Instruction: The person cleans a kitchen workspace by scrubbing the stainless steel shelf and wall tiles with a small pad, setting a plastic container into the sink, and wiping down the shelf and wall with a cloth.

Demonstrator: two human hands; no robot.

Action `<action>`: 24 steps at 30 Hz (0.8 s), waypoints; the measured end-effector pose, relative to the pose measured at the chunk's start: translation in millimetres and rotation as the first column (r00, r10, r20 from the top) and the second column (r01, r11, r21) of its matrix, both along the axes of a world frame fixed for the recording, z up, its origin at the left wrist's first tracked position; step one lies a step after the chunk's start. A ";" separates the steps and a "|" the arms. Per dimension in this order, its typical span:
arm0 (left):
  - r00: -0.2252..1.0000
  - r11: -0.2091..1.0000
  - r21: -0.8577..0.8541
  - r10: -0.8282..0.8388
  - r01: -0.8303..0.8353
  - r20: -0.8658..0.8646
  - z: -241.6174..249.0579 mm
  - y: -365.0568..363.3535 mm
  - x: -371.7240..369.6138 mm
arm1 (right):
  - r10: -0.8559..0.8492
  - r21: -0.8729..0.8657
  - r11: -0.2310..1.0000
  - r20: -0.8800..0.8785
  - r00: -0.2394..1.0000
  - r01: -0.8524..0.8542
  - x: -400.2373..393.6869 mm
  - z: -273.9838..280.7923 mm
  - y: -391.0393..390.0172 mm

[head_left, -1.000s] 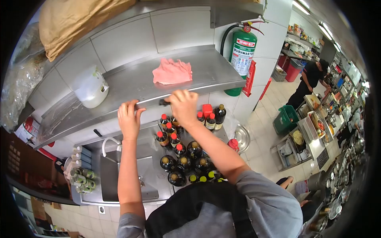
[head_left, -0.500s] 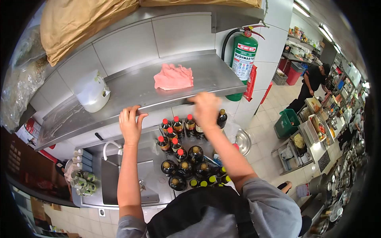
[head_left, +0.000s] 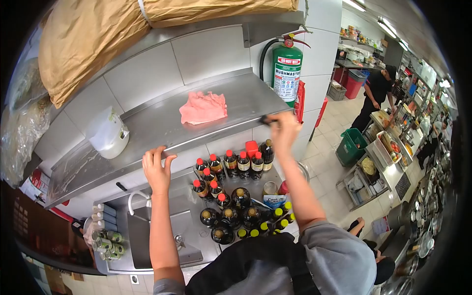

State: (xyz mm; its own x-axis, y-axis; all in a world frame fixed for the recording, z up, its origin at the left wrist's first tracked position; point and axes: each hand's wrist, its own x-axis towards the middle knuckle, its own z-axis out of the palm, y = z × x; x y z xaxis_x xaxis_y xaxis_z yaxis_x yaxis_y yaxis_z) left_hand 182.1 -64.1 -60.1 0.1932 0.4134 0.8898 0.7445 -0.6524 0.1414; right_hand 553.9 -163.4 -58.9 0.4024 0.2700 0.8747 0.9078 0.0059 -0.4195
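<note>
My left hand (head_left: 157, 169) rests at the front edge of the steel shelf (head_left: 162, 125), fingers apart and holding nothing. Near the shelf's right end, my right hand (head_left: 285, 129) is closed round a small dark object (head_left: 266, 119) that touches the front edge. A crumpled pink cloth (head_left: 203, 107) lies on the shelf between and behind my hands. To its left stands a white tub (head_left: 109, 135) with plastic over it. Below the shelf, several dark bottles with red caps (head_left: 229, 162) and others with yellow-green caps (head_left: 264, 227) crowd the counter.
A green fire extinguisher (head_left: 287, 73) hangs just behind the shelf's right end. Big brown paper sacks (head_left: 93, 42) lie overhead. The sink (head_left: 172, 236) is below left, with cans (head_left: 109, 243) beside it. A person in dark clothes (head_left: 377, 93) stands at a far-right counter.
My right hand has moved right along the shelf's front edge with the dark object. My left hand stays at the edge. The whole view has shifted slightly.
</note>
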 end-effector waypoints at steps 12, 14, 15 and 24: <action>1.000 1.000 0.023 0.004 -0.003 -0.018 -2.2 1.0 -2.1 | 0.220 0.184 0.967 -0.237 0.946 -0.178 -12.3 -1.9 16.0; 1.000 1.000 0.020 0.008 -0.008 -0.007 -4.1 0.7 1.5 | 0.181 0.362 0.932 -0.422 0.888 -0.018 38.9 -6.2 12.7; 1.000 1.000 0.020 0.013 -0.013 -0.007 -4.2 -1.0 2.1 | 0.068 0.330 0.939 -0.455 0.888 0.097 51.4 -5.5 11.6; 1.000 1.000 0.025 -0.011 0.011 -0.002 -2.4 0.9 1.3 | 0.137 0.414 0.903 -0.530 0.837 0.114 34.0 -19.8 23.7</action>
State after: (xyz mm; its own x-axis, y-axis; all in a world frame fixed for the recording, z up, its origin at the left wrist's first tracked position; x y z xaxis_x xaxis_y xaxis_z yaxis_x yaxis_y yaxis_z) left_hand 183.4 -63.2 -62.4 0.1989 0.3887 0.8997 0.7377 -0.6637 0.1236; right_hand 588.0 -139.7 -78.7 0.8356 -0.0572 0.5463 0.5362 0.3004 -0.7888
